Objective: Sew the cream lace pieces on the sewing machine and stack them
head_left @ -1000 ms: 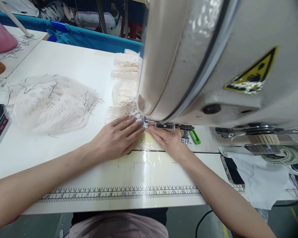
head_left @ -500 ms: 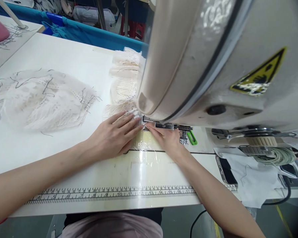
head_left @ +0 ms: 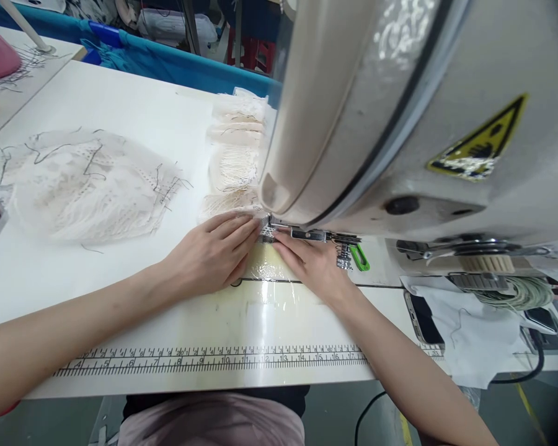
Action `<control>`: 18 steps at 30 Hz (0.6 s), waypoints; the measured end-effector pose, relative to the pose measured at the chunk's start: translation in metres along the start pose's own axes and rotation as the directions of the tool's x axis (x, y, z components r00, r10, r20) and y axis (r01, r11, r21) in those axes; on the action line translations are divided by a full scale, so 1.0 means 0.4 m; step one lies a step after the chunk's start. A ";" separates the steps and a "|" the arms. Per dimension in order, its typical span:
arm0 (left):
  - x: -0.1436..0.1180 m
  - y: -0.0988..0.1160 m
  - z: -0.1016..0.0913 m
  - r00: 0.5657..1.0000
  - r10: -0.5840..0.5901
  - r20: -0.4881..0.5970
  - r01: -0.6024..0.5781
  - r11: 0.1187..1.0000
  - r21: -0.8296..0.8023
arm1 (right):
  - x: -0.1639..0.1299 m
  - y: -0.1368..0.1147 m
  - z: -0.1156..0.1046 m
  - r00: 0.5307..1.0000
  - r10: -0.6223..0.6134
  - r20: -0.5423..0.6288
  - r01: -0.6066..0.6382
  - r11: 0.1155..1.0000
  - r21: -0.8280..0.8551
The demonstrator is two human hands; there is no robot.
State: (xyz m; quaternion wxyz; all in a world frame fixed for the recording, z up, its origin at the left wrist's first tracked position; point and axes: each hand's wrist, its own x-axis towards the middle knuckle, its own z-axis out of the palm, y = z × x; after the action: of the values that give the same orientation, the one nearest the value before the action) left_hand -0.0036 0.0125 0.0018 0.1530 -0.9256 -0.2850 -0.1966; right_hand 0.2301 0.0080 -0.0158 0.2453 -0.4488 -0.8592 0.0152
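Note:
Sheer off-white lace fabric [head_left: 232, 167] lies gathered in ruffles, running from the back of the table to the sewing machine's presser foot [head_left: 270, 222]. Left of the foot, my left hand [head_left: 218, 251] holds the near end of the lace, palm down, fingers bent and close together. My right hand [head_left: 309, 257] is just right of the foot, thumb and forefinger pinched at the lace's edge. The machine's metal guide [head_left: 309, 234] covers part of that hand. The sewing machine head [head_left: 353, 124] hides the needle.
A loose heap of lace pieces [head_left: 93, 186] with dark thread ends lies at left. Green thread snips [head_left: 360, 257] lie beside the guide. At right are a phone [head_left: 424, 319], white cloth [head_left: 469, 341] and a coil of cord [head_left: 516, 294]. A printed ruler [head_left: 223, 361] lines the front edge.
My left hand's fingers have drawn together and bent from a flatter, more spread pose over the lace. My right hand stays at the presser foot. The view has shifted slightly.

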 end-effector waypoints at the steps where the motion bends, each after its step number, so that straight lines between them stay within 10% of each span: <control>1: -0.001 -0.001 0.001 1.000 -0.019 0.017 0.019 1.000 -0.006 | 0.000 -0.005 -0.005 1.000 -0.012 0.004 0.012 1.000 0.002; 18: 0.005 -0.004 -0.006 0.995 -0.041 0.091 0.049 0.995 -0.089 | -0.011 -0.016 -0.009 0.999 -0.010 0.031 0.009 1.000 0.019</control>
State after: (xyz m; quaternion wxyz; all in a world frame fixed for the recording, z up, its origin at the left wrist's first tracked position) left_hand -0.0038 0.0137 0.0052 0.0932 -0.9327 -0.3032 -0.1716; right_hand 0.2289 -0.0002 -0.0127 0.2361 -0.4421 -0.8649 0.0291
